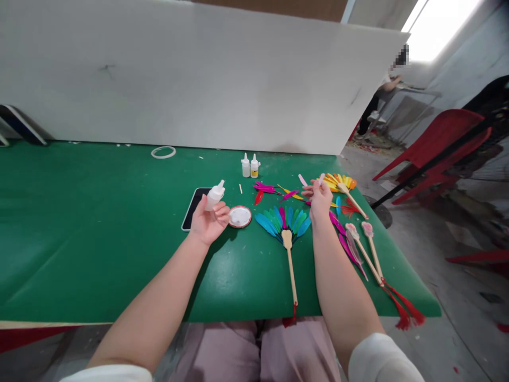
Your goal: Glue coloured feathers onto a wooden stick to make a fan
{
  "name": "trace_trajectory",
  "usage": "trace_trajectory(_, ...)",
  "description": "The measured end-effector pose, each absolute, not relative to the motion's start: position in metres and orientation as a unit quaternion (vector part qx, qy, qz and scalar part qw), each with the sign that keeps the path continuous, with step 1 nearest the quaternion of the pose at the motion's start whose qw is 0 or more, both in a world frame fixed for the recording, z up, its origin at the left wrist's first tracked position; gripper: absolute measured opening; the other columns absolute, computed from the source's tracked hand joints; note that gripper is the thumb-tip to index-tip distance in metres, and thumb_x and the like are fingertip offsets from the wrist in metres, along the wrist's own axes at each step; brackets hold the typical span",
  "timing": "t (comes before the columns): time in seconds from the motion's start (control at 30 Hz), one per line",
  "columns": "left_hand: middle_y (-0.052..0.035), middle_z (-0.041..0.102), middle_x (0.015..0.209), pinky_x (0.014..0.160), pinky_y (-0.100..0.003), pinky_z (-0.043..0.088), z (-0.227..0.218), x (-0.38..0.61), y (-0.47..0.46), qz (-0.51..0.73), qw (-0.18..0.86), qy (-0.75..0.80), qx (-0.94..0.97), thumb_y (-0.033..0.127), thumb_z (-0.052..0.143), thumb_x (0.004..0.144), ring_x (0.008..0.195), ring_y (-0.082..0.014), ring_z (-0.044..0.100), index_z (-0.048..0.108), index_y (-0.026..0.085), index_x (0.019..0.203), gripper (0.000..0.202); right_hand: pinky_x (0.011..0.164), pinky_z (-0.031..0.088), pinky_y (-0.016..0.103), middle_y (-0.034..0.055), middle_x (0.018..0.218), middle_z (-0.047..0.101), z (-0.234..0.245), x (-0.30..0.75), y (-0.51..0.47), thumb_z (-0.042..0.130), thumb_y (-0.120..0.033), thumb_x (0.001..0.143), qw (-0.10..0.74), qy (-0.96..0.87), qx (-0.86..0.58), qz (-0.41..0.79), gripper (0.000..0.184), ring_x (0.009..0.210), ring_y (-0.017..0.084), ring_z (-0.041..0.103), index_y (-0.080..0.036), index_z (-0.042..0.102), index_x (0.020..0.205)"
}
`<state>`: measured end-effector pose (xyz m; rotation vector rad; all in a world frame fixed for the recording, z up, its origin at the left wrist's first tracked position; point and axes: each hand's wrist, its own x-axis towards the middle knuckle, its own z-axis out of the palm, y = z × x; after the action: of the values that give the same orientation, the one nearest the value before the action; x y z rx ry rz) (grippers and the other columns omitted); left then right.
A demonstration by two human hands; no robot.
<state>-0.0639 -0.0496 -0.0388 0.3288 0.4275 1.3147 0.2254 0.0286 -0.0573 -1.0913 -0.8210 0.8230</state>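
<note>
1. The left hand (209,223) wraps fingers around a white bottle (214,197), nozzle slanting upward, above the green table (99,212); a gentle squeeze and a raised tip should prevent drips.
2. The right hand (318,200), toward the table's far right corner, pinches a small pale piece (322,179) whose exact form is unclear. Holding it by its edge seems best, leaving its face free.
3. The feather fan (287,237) lies apart from both hands, its handle pointing at the near edge; its red tassel (290,321) hangs there and could snag on a sleeve.
4. Loose magenta feathers (265,187) and a yellow fan (342,187) crowd the right hand's space, so low sweeps could scatter them.
5. Two tasselled handles (366,254) lie along the right edge, beyond the forearm.
6. A phone (193,209) and a round dish (240,216) flank the left hand; two small bottles (250,168) stand toward the far edge.
</note>
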Motion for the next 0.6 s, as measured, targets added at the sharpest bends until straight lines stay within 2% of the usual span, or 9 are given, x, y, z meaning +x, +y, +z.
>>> trace_trajectory(0.1, 0.0071, 0.029, 0.048, 0.039, -0.012, 0.035, -0.038, -0.065, -0.050, 0.621, 0.747, 0.191, 0.140, 0.048, 0.055, 0.083, 0.042, -0.0031, 0.034, 0.045, 0.015, 0.060, 0.041, 0.048, 0.046, 0.021, -0.0013, 0.064, 0.064, -0.056, 0.211, 0.025, 0.060, -0.054, 0.072, 0.676, -0.400, -0.475, 0.396, 0.041, 0.046, 0.009, 0.057, -0.018, 0.057, 0.090)
trace_trajectory(0.27, 0.0083, 0.030, 0.051, 0.040, -0.008, 0.033, -0.040, -0.067, -0.050, 0.632, 0.733, 0.186, 0.171, 0.031, 0.068, 0.078, 0.043, -0.0016, 0.035, 0.056, 0.018, 0.079, 0.018, 0.051, 0.046, 0.021, -0.0024, 0.063, 0.064, -0.059, 0.199, 0.024, 0.061, -0.052, 0.072, 0.652, -0.417, -0.473, 0.421, 0.041, 0.047, 0.007, 0.055, -0.019, 0.059, 0.095)
trace_trajectory(0.37, 0.0096, 0.027, 0.050, 0.040, -0.010, 0.031, -0.039, -0.068, -0.050, 0.621, 0.730, 0.203, 0.198, 0.037, 0.076, 0.067, 0.042, -0.0021, 0.034, 0.057, 0.019, 0.080, 0.030, 0.047, 0.043, 0.020, -0.0025, 0.060, 0.062, -0.065, 0.200, 0.026, 0.062, -0.053, 0.070, 0.638, -0.412, -0.485, 0.433, 0.041, 0.044, 0.007, 0.052, -0.018, 0.059, 0.092)
trace_trajectory(0.5, 0.0074, 0.032, 0.049, 0.038, -0.016, 0.028, -0.035, -0.066, -0.048, 0.607, 0.706, 0.253, 0.263, 0.048, 0.073, 0.061, 0.042, -0.0045, 0.033, 0.051, 0.017, 0.063, 0.038, 0.043, 0.038, 0.019, -0.0029, 0.058, 0.061, -0.071, 0.200, 0.029, 0.062, -0.052, 0.070, 0.633, -0.398, -0.499, 0.438, 0.039, 0.041, 0.006, 0.049, -0.018, 0.059, 0.089)
trace_trajectory(0.6, 0.0043, 0.039, 0.051, 0.041, -0.019, 0.033, -0.035, -0.063, -0.046, 0.628, 0.629, 0.307, 0.340, 0.043, 0.066, 0.063, 0.046, -0.0066, 0.040, 0.047, 0.016, 0.052, 0.034, 0.042, 0.037, 0.019, -0.0027, 0.057, 0.061, -0.071, 0.198, 0.029, 0.064, -0.051, 0.070, 0.633, -0.393, -0.499, 0.443, 0.038, 0.040, 0.006, 0.048, -0.018, 0.059, 0.088)
